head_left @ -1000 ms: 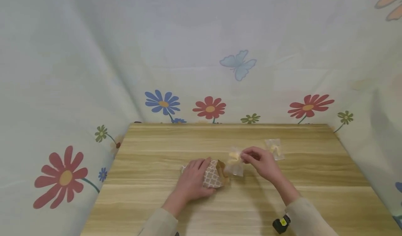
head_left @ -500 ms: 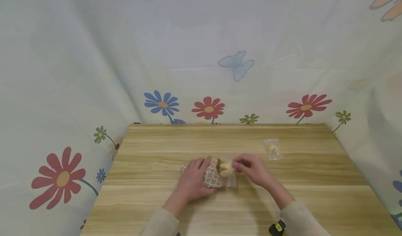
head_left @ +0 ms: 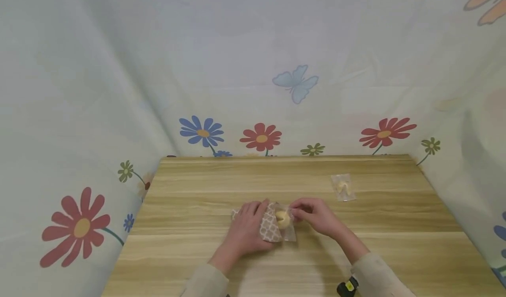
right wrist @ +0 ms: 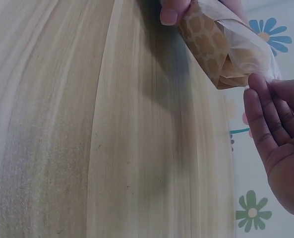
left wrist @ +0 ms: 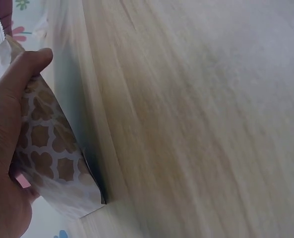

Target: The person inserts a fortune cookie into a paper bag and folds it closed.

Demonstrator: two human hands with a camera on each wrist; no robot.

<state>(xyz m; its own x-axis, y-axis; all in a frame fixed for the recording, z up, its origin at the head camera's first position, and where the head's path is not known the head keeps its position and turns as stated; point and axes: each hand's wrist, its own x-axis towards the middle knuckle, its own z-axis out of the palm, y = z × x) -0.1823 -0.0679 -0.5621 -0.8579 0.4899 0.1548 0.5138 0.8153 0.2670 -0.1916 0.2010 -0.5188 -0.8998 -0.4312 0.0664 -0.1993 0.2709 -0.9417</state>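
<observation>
My left hand (head_left: pixel 248 227) grips a brown paper bag (head_left: pixel 270 225) with a white lattice pattern, its mouth turned to the right. In the left wrist view the thumb lies across the bag (left wrist: pixel 50 148). At the bag's mouth, a fortune cookie (head_left: pixel 283 219) in a clear wrapper is partly inside. My right hand (head_left: pixel 316 217) pinches the edge of that wrapper between thumb and fingers. The right wrist view has the clear wrapper (right wrist: pixel 246 49) at the bag's opening, touched by the right fingertips. The bag's inside is mostly hidden.
A second wrapped fortune cookie (head_left: pixel 343 187) lies on the wooden table (head_left: pixel 221 178), behind and right of the right hand. Flower-printed cloth (head_left: pixel 237 68) hangs behind and beside the table. A black device (head_left: pixel 347 287) sits by the right sleeve.
My right hand has moved left with the wrapped cookie, from beside the bag to its mouth, where the cookie now sits partly inside. The left hand keeps holding the bag, which has tilted slightly.
</observation>
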